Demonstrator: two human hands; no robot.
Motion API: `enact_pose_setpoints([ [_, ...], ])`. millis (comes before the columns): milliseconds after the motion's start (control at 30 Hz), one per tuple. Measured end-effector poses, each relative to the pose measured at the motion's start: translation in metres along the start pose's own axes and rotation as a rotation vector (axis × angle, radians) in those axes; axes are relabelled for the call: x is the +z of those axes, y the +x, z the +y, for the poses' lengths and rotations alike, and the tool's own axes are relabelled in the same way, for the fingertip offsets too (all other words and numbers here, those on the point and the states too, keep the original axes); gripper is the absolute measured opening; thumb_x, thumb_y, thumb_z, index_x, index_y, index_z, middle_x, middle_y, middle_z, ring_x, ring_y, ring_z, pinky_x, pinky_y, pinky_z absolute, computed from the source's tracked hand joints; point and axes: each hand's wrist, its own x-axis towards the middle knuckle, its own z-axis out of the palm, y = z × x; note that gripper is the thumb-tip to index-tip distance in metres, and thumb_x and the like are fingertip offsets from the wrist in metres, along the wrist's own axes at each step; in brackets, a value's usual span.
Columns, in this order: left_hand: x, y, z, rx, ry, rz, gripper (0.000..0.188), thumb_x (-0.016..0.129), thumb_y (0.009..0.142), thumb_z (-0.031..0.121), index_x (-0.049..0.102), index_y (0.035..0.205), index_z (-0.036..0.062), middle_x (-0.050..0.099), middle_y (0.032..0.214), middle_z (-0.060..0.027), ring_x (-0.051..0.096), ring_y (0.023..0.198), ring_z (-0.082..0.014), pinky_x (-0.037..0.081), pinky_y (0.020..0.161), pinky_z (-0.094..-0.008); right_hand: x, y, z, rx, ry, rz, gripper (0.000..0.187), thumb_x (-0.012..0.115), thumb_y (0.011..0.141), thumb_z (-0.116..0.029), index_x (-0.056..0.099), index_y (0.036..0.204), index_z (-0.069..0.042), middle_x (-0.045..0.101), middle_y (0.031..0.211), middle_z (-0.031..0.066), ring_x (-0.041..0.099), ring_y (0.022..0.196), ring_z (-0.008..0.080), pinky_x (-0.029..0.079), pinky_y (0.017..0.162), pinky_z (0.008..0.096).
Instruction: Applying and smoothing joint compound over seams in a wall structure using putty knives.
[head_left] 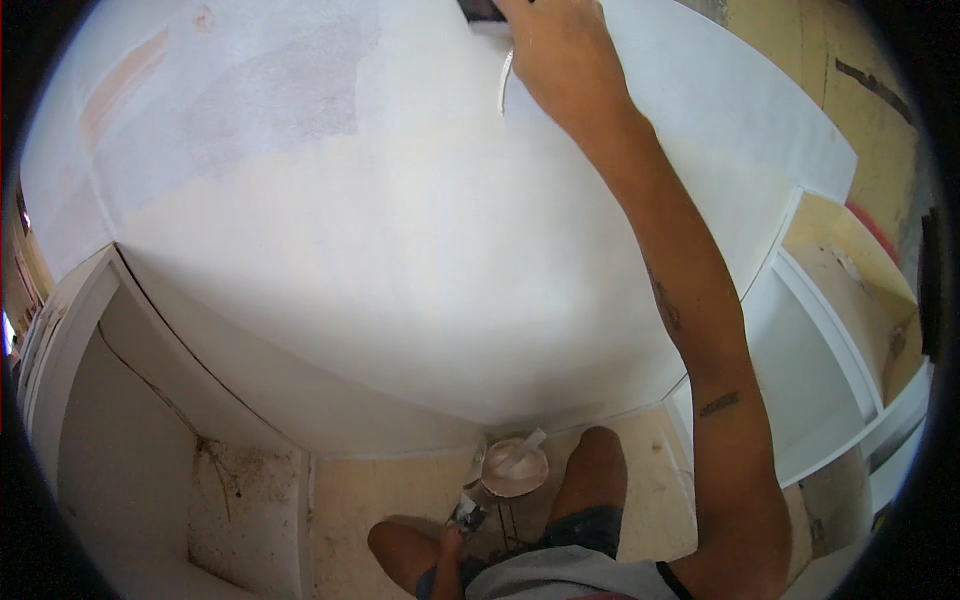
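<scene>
Black tool (480,10): at upper edge of view, over the white panel (430,210); probably light and stiff, best to grip by the back.
Right hand (562,45): closed on this tool, partly out of view.
Left hand (452,541): closed on smeared tool (467,515), near round paste container (514,488).
Writing: not possible to read any.

"Where does the head camera look from?"
"The person's head, steeply down: knees (598,465) low in the frame, panel (400,230) across the middle and top."
"How near?"
"Close; the right arm (690,260) spans lower right to top. Fisheye bends straight edges toward the border."
</scene>
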Motion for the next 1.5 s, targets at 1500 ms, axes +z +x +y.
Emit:
enact_pose_setpoints([
  [1500, 0.018, 0.01, 0.009, 0.245, 0.357, 0.021, 0.019, 0.053, 0.086, 0.01, 0.067, 0.087, -0.0023, 0.066, 0.094, -0.0196, 0.064, 0.091, -0.0319, 0.048, 0.086, -0.0434, -0.022, -0.069, 0.067, -0.086, -0.125, 0.005, 0.038, 0.063, 0.089, -0.006, 0.064, 0.127, -0.01, 0.063, 0.122, 0.0124, 0.059, 0.11, 0.0294, 0.05, 0.091, 0.0431],
])
